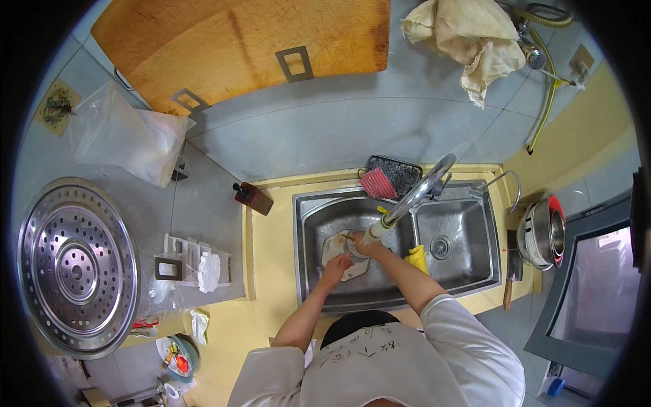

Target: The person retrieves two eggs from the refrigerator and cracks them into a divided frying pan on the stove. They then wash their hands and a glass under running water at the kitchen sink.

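Observation:
Both hands are over the left basin of a stainless steel double sink [376, 292], under the end of a chrome faucet [418, 193]. A small round clear or metallic vessel [354, 253] is between them; its material is hard to tell. My left hand [336, 268] touches its lower left side with bent fingers. At its upper right, my right hand [367, 246] closes on the vessel, partly hidden by the faucet end. Beneath them a pale board-like piece with cut corners [333, 248] lies in the basin. A yellow cloth [417, 259] hangs over the divider.
Behind the sink stand a wire basket [407, 175] and a pink cloth [378, 183]. A brown pump bottle [257, 198] is at the left. To the right are a cleaver [514, 264] and stacked bowls [539, 234]. A perforated steamer tray [79, 268] hangs far left.

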Motion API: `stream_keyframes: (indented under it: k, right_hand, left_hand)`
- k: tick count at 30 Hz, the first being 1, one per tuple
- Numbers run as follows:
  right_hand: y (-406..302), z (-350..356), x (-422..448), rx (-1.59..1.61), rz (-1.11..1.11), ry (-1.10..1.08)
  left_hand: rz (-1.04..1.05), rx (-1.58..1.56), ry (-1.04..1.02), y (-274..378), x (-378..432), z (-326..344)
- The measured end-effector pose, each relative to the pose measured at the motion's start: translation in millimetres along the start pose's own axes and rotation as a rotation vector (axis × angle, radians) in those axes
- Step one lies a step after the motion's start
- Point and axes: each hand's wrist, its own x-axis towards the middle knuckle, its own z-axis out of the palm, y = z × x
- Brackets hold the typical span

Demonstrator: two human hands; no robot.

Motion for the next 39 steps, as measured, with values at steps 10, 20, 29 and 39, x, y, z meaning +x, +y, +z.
stream_keyframes:
  k: [10, 20, 29, 39]
  right_hand:
    - [-32.4, -44.9, -85.6, 0.111, -0.201, -0.117]
    - [-36.4, -29.6, -103.4, 0.356, -0.240, 0.135]
    - [-39.7, -16.5, -91.7, 0.706, -0.132, 0.152]
    - [-62.8, -22.7, -97.8, 0.717, -0.181, 0.272]
  left_hand:
    - [-0.194, -0.259, -0.075, 21.6, 11.8, -18.9]
    - [-0.461, -0.946, -0.253, 48.3, 9.8, -1.5]
    - [-0.585, -0.893, -0.062, 49.1, 27.9, 5.2]
    - [-0.456, -0.925, -0.107, -2.1, 31.6, 8.1]
